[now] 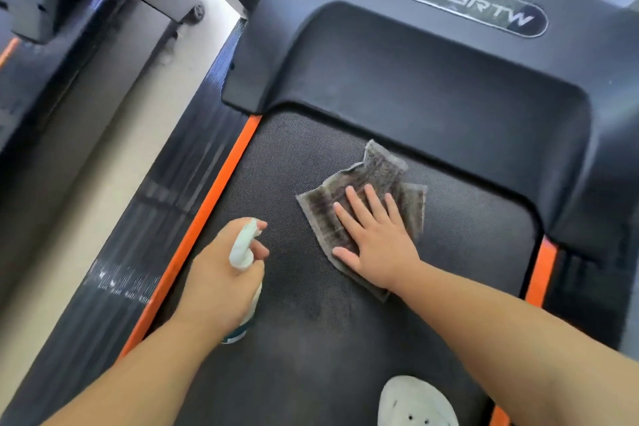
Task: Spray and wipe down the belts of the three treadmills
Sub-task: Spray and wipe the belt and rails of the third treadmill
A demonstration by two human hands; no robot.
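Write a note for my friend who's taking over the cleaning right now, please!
Left hand: grips the spray bottle over the left side of the belt.
Right hand: flat, pressing the cloth onto the belt near the motor cover.
Done: a darker, damp-looking patch shows mid-belt; wiping is under way.
Left: finish this belt. The state of the other treadmills isn't visible.

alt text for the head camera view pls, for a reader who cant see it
A person's right hand presses a grey cloth flat on a black treadmill belt, just below the front cover. The left hand grips a white spray bottle to its left, and a white shoe shows at the bottom edge.
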